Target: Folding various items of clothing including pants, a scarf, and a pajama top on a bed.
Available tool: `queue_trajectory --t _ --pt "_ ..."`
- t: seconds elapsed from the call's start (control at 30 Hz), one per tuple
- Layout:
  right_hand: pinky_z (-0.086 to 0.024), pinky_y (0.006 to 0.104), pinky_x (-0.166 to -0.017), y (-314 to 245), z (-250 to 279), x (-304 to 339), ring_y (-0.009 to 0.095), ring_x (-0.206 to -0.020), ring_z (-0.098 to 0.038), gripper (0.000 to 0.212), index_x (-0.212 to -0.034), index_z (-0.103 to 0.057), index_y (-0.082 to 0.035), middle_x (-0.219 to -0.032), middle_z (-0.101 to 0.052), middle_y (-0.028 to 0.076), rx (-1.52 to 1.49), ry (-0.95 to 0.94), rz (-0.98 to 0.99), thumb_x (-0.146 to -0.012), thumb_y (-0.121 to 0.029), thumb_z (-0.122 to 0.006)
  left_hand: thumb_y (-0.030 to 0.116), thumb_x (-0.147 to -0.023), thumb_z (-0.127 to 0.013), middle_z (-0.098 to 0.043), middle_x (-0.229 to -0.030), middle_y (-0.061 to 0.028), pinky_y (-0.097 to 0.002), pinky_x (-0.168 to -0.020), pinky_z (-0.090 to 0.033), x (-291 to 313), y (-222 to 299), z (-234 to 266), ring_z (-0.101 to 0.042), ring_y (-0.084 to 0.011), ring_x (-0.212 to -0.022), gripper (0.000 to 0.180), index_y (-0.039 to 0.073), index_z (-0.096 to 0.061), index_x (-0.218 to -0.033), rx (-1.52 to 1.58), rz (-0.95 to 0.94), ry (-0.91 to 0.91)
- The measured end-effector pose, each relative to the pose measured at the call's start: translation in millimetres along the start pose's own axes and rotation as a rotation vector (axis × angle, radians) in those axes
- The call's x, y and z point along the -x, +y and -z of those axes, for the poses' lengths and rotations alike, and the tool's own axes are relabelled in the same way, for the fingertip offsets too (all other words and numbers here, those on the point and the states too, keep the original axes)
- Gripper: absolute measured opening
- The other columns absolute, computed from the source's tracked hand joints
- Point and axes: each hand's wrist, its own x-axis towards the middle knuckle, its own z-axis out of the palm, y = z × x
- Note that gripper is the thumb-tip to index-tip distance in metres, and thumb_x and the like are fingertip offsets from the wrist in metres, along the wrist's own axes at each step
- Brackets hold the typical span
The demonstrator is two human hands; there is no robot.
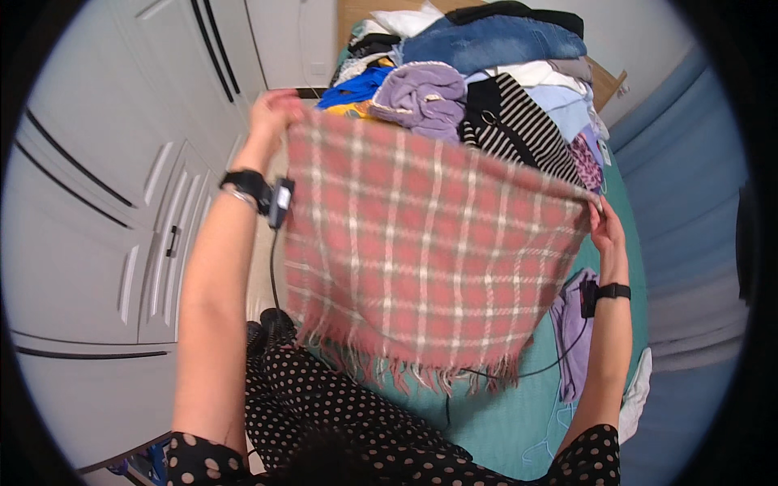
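A pink, brown and white plaid scarf (pixel 421 243) with a fringed lower edge hangs spread out between my two hands. My left hand (pixel 275 112) is closed at its upper left corner, higher and farther off than the other hand. At the upper right corner my right hand (pixel 606 225) pinches the cloth between thumb and fingers. The top edge slopes down to the right, and the fringe hangs above the green bed sheet (pixel 486 425). Behind the scarf, part of the clothes pile is hidden.
On the bed's far end lie heaped clothes: blue jeans (pixel 494 42), a rolled lilac fleece (pixel 421 97) and a black-and-white striped garment (pixel 519 121). A lilac garment (pixel 574 340) and light blue hangers (pixel 539 449) lie at right. Grey cabinets (pixel 89 178) stand left; a blue curtain (pixel 681 243) hangs right.
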Motion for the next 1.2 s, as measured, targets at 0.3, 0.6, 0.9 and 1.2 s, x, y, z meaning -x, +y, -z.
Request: queue_trajectory --t 0.3,0.6,0.9,1.2 --pt "-0.059 0.0208 -0.059 -31 -14 -18 0.021 -0.091 -0.067 0.024 -0.110 -0.057 0.004 -0.107 -0.065 0.016 -0.103 0.089 -0.023 -0.093 -0.013 -0.056 -0.013 -0.070 -0.066 -0.068 -0.083 -0.0051 -0.0234 -0.070 -0.053 -40 19 12 -0.064 -0.0121 -0.080 0.032 0.001 -0.067 -0.099 -0.382 -0.335 0.057" --pt "-0.057 0.0197 -0.059 -113 -28 42 0.016 -0.073 -0.067 0.022 -0.106 -0.060 0.001 -0.096 -0.068 0.015 0.041 -0.254 0.171 -0.091 -0.016 -0.060 -0.007 -0.079 -0.063 -0.066 -0.095 -0.0064 -0.0242 -0.076 -0.051 8 103 19 -0.061 -0.0126 -0.086 0.036 0.000 -0.062 -0.115 -0.387 -0.399 -0.092" --pt "-0.059 0.0278 -0.081 -154 58 209 0.025 -0.109 -0.060 0.033 -0.130 -0.045 0.002 -0.124 -0.056 0.017 -0.124 -0.550 0.585 -0.097 -0.005 -0.043 -0.009 -0.086 -0.051 -0.063 -0.098 -0.0024 -0.0253 -0.086 -0.047 170 210 98 -0.059 -0.0124 -0.095 0.020 0.000 -0.064 -0.098 -0.606 -1.061 -0.029" --pt "-0.054 0.0290 -0.091 -239 144 236 0.023 -0.114 -0.056 0.034 -0.131 -0.045 0.002 -0.129 -0.052 0.018 -0.051 -0.625 0.654 -0.098 -0.007 -0.042 0.003 -0.092 -0.050 -0.063 -0.109 -0.0042 -0.0237 -0.088 -0.043 184 271 111 -0.057 -0.0101 -0.098 0.026 0.000 -0.061 -0.115 -0.548 -0.958 0.183"
